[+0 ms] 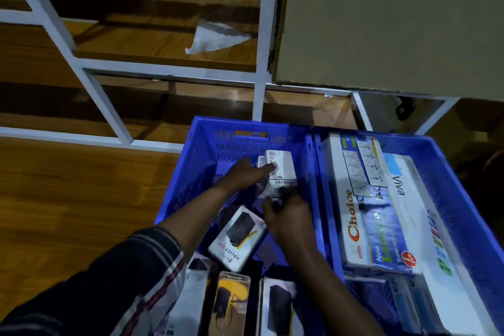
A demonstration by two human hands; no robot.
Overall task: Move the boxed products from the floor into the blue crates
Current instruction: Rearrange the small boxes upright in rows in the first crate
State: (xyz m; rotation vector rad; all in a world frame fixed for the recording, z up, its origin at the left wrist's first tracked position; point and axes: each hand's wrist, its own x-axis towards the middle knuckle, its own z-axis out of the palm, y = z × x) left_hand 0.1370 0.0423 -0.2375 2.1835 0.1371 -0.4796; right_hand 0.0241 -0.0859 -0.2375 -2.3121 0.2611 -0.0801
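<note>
Two blue crates stand side by side on the wooden floor (68, 199), against a white shelf frame (169, 71). Inside the left blue crate (191, 172), both hands hold a small white box (282, 172) near its far wall. The left hand (245, 173) lies along the box's left side with fingers stretched over its top; the right hand (289, 215) grips the box's near end with curled fingers. Just nearer, a white HALLEY 20K box (237, 237) lies tilted on the crate floor, and three more product boxes (231, 303) lie along the near edge. The right blue crate (469, 199) holds a long Choice extension-socket box (362, 213) beside a white Viva box (414, 199).
</note>
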